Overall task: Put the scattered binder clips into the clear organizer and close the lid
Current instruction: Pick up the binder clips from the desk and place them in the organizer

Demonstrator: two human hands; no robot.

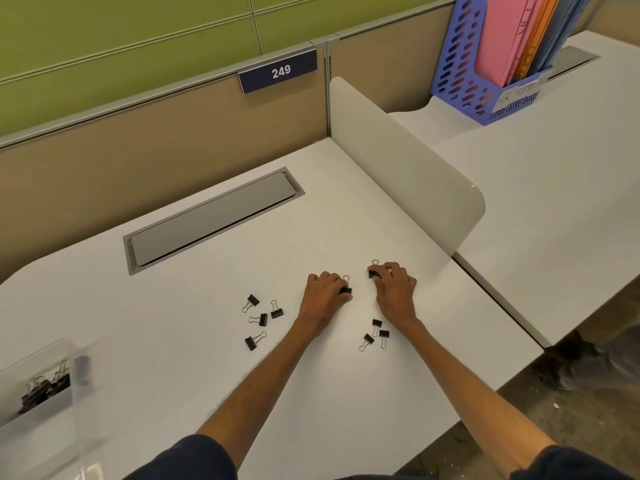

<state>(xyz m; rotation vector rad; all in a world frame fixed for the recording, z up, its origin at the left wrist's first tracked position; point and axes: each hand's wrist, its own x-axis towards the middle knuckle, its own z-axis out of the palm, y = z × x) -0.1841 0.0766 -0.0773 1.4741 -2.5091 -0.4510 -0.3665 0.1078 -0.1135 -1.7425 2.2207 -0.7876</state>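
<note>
At the middle of the bench [207, 368]: the left hand [325, 289] and the right hand [394, 289] lie palm down, close beside each other but not touching.
Left hand: the fingers are curled, and thumb and fingers pinch one black binder clip [345, 289]. Its wire handle points away from the person.
Right hand: the fingers are curled over a second clip [374, 273]. Its wire loop sticks out past the fingertips.
Arms: both bare forearms [270, 368] reach forward from dark sleeves [194, 459] and come closer together toward the hands.
Beside the right wrist: three loose clips [376, 323] lie close together, between the two forearms.
Left of the left hand: four loose clips [263, 319] lie near each other, none touching.
Clear organizer [52, 348]: it stands at the left front of the bench, well apart from the hands. One compartment holds a heap of clips [45, 386]. The walls are blurred, and I cannot tell how the lid lies.
Open room: bare white surface lies between the four loose clips and the organizer, and from the hands back to the grey cover [214, 216].
Edges: a low white divider [408, 174] stands near the right hand. The front edge of the bench runs under the right forearm. A partition [138, 150] with the plate [278, 71] "249" closes the back.
Beyond the divider: a second bench [554, 185] carries a blue file holder [464, 71].
</note>
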